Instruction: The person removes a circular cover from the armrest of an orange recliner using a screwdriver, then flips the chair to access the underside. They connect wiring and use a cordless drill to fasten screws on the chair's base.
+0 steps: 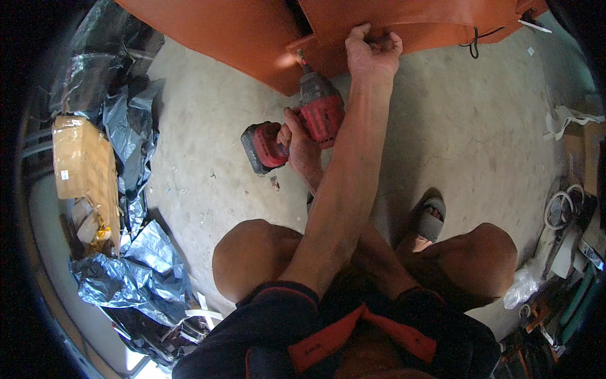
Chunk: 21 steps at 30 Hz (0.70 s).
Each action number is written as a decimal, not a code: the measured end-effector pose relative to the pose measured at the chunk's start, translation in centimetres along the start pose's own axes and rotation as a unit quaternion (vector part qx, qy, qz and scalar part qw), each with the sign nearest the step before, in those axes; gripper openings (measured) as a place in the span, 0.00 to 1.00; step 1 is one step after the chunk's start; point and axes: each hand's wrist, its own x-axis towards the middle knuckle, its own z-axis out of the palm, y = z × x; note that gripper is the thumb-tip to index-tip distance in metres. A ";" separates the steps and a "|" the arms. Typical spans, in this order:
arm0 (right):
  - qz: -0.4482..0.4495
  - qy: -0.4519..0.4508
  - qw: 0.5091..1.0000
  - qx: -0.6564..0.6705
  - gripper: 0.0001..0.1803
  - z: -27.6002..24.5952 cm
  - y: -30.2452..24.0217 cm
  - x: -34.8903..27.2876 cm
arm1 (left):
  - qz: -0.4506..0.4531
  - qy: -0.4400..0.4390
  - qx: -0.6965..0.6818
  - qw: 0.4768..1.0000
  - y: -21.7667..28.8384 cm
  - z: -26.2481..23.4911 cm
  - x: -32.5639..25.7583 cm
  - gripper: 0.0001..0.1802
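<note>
My forearms cross, the left over the right. My right hand (302, 148) is wrapped around the handle of a red and black cordless drill (322, 114), with its battery toward the left. The drill's bit (303, 57) points up at an orange panel (252, 44), its tip at a small ledge near a dark slot. Farther right, my left hand (374, 57) is closed, palm up, with curled fingers at the lower edge of the same panel. What its fingertips press on is partly hidden.
A cardboard box (85, 158) and crumpled dark plastic sheeting (136, 271) line the left side. Cables, clear plastic and tools crowd the right, near a white coil (558, 210). A black cord (473, 44) hangs from the panel. My sandalled foot (431, 221) rests on the concrete floor (208, 126).
</note>
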 end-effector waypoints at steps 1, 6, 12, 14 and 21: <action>-0.020 -0.019 1.000 0.000 0.20 0.1 0.0 -0.1 | 0.008 -0.002 -0.006 1.000 -0.1 -0.2 0.3 0.16; -0.018 0.005 0.999 0.038 0.09 1.0 -0.6 -0.9 | 0.059 0.028 -0.010 0.998 -0.6 -0.9 1.3 0.11; -0.013 -0.005 0.997 0.070 0.14 1.1 -0.6 -1.6 | 0.018 0.031 -0.004 0.999 0.0 0.0 0.0 0.08; -0.028 -0.004 0.999 0.033 0.17 0.7 -0.5 -1.6 | 0.032 0.020 -0.001 0.999 0.1 0.4 -0.4 0.08; -0.021 -0.022 1.000 0.007 0.23 -0.4 -0.6 -1.8 | 0.052 0.063 -0.011 0.997 -0.1 1.4 -0.6 0.12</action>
